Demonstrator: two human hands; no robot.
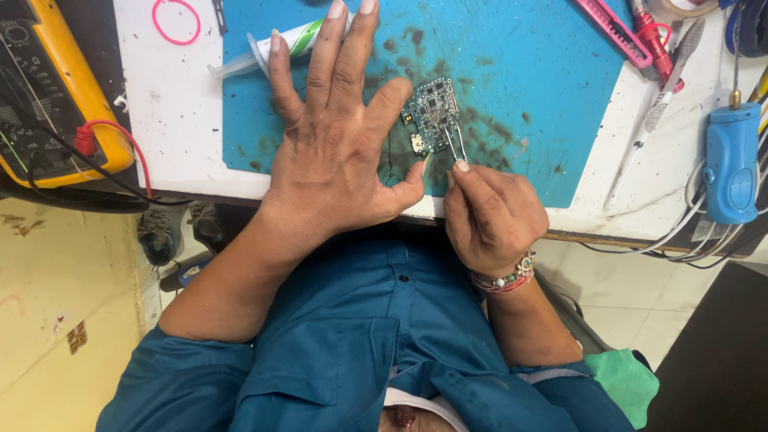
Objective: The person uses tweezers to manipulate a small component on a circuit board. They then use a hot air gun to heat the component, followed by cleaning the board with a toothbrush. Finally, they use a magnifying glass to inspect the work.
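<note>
A view from above is looking down on a person in a blue shirt sitting at a white bench (184, 152); a stained blue work mat (528, 72) is covering the upper middle of the frame. No container is showing its contents; a white and green tube (276, 46) is lying on the mat at the upper left, half covered by fingers.

The left hand (336, 152) is lying in the centre of the frame, released and flat, palm down, fingers spread and pointing to the top edge, thumb stretching right; its index finger is resting just beside a small dark circuit board (433, 118), which is sitting on the mat just right of centre. The right hand (490, 214) is curling at lower right of centre, thumb and forefinger pinching a pair of thin metal tweezers (458, 146); the tweezer tips are touching the board's lower right edge; a beaded band is circling that wrist.

A yellow meter (60, 88) with a red lead is sitting at the upper left, partly cut off; a pink elastic ring (176, 22) is lying near the top edge; a blue-handled tool (731, 160) is standing at the far right with cables trailing below it; pink and red tools at the upper right are cut off and hard to make out.
</note>
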